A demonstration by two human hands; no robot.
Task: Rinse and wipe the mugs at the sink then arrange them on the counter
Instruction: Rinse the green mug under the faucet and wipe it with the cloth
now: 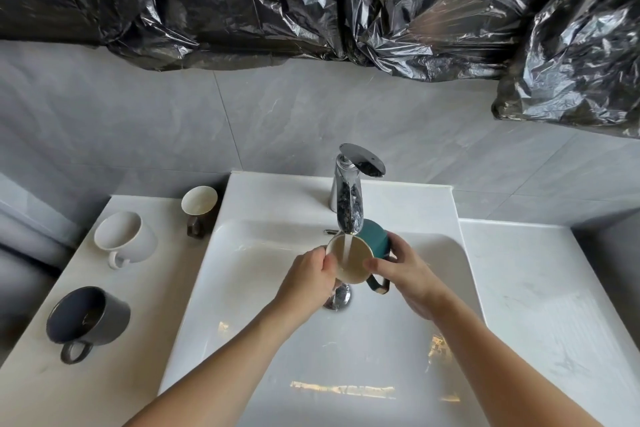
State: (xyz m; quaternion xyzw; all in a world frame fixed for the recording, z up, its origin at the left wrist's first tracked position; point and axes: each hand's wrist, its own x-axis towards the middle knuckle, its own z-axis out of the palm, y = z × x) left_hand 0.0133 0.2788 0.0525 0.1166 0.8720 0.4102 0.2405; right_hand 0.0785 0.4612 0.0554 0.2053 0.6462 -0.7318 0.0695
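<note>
Centre of the frame, over the white sink [277, 340]: a green mug [375, 241] with a cream inside, tipped on its side, mouth turned toward the camera, handle low and to the right. Held under the chrome faucet [348, 199], a thin stream of water [347, 251] falling into its open mouth. Left hand [311, 279] at the mug's left rim, grip closed with fingers curled and pinching the edge. Right hand [405, 270] on the right side, grip wrapped round the green wall, thumb laid along the rim and fingers curled over the outside. Just below the mug, partly hidden by the left hand, the chrome drain plug [337, 298] at the bottom of the basin.

Left of the frame, on the pale surface [41, 385] beside the sink: three more mugs, all well apart from one another. Nearest the back wall, just beside the sink edge, a cream mug with a dark brown outside [198, 208]. Further left, a white mug [123, 239], handle toward the camera. Lower left, a dark grey mug [86, 321], also with its handle toward the camera.

Right of the sink, another stretch of pale surface. Behind, grey wall tiles [173, 121]; across the top of the frame, crumpled black plastic sheeting [311, 0].
</note>
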